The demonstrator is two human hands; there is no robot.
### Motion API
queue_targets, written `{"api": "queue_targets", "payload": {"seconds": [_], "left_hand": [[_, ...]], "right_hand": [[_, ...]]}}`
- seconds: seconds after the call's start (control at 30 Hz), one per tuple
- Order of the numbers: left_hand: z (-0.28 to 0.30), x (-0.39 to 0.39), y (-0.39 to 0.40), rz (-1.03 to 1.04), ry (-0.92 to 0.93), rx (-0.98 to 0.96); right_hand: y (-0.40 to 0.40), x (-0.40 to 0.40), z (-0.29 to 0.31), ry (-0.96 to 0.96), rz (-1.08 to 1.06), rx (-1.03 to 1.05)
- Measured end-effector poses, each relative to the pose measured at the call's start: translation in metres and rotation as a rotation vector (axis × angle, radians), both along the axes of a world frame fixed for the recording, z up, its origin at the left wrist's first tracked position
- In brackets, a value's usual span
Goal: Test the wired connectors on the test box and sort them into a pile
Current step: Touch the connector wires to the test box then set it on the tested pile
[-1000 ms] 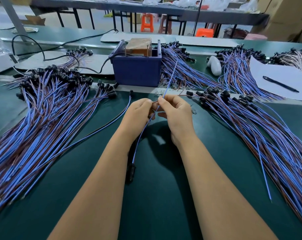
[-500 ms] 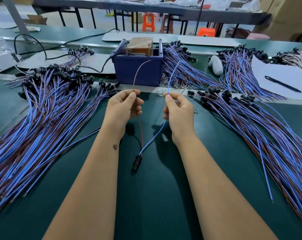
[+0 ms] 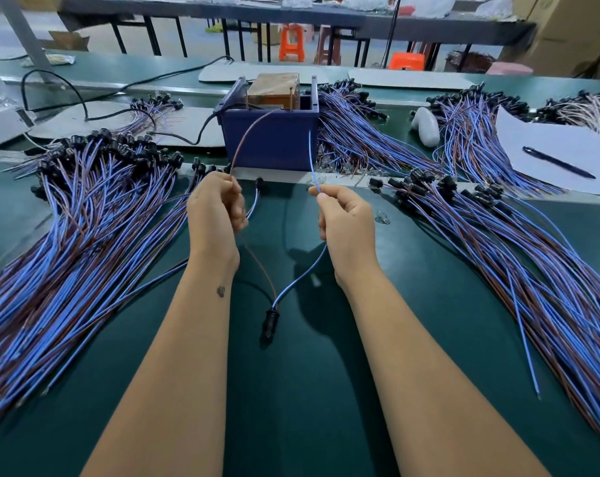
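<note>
Partly hidden, the brown wire (image 3: 248, 139) disappeared inside the left hand (image 3: 216, 215) and emerged again below the wrist, while the blue wire (image 3: 312, 156) passed behind the curled fingers of the right hand (image 3: 348, 225); whether either free wire tip touched a contact on the test box (image 3: 271, 132) could not be made out, since the box top was small and blurred. Both forearms ran out of the lower frame edge. The left hand pinched the brown wire between thumb and curled fingers, just in front of the test box and toward its left corner; the right hand likewise pinched the blue wire between thumb and forefinger, in front of the box's right corner. Both wires rose from the hands toward the box, the brown one arching over its front wall, the blue one standing nearly straight against that wall. Below the hands the two wires converged to the black connector (image 3: 270, 320), which lay well in front of the box, between the forearms and nearer the viewer than either hand, its long axis running roughly toward and away from the box with the wired end facing the box. A large pile of wired connectors (image 3: 85, 235) lay left of the box, and another pile (image 3: 532, 270) lay to its right, both on the green table (image 3: 309, 407).
</note>
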State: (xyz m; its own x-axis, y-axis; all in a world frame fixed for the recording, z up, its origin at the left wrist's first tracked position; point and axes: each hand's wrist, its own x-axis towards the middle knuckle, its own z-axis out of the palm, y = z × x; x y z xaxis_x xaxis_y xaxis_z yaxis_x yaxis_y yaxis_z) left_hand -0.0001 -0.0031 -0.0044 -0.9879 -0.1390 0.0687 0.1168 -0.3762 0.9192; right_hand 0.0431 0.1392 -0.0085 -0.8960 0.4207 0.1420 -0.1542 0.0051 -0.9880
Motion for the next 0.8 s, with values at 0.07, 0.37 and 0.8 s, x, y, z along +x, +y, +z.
{"api": "queue_targets", "payload": {"seconds": [0.07,0.37,0.8], "left_hand": [[-0.0008,-0.0020,0.0009,0.040,-0.028,-0.051],[-0.0031,-0.0011,0.0042,0.043,0.015,-0.115],[-0.0064,-0.0052,0.0068,0.112,-0.081,-0.212]], "right_hand": [[-0.0001,0.0001,0.0001,0.003,-0.022,-0.010],[-0.0010,0.0009,0.0008,0.003,-0.072,-0.015],[-0.0007,0.0015,0.0007,0.038,-0.057,-0.068]]}}
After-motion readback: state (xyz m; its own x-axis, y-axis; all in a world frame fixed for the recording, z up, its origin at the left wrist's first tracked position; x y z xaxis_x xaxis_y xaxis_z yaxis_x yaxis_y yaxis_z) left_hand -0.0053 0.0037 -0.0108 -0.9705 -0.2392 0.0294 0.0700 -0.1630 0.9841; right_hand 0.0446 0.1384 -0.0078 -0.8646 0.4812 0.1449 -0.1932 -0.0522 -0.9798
